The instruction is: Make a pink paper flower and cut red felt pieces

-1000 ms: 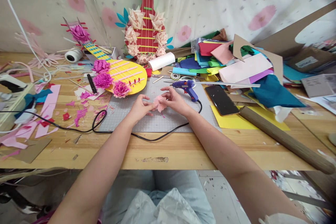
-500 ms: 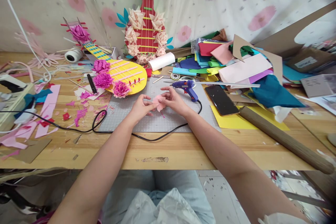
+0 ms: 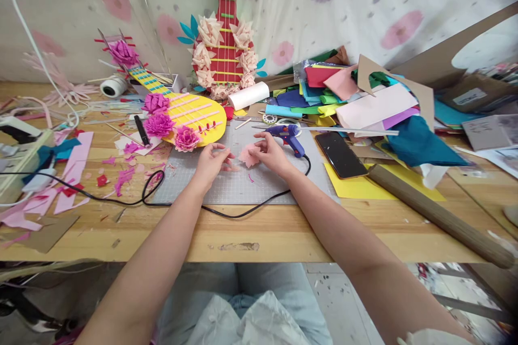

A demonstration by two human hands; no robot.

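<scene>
Over the grey cutting mat (image 3: 243,188) my right hand (image 3: 272,153) pinches a small pale pink paper flower (image 3: 248,156) by its right side. My left hand (image 3: 210,163) hovers just left of the flower, a small gap apart, with its fingers loosely curled and nothing visible in them. A blue glue gun (image 3: 288,135) lies just behind my right hand, its black cord (image 3: 226,210) looping across the mat's front edge.
A yellow paper guitar (image 3: 194,117) with magenta flowers lies behind my left hand; a red one (image 3: 224,48) leans on the wall. Coloured paper sheets (image 3: 356,99), a black phone (image 3: 341,154) and a brown roll (image 3: 441,216) are at the right. Pink scraps (image 3: 65,178) litter the left.
My left hand has let go of the pink flower and drawn slightly left. My right hand keeps the flower and has lifted it a little toward the glue gun.
</scene>
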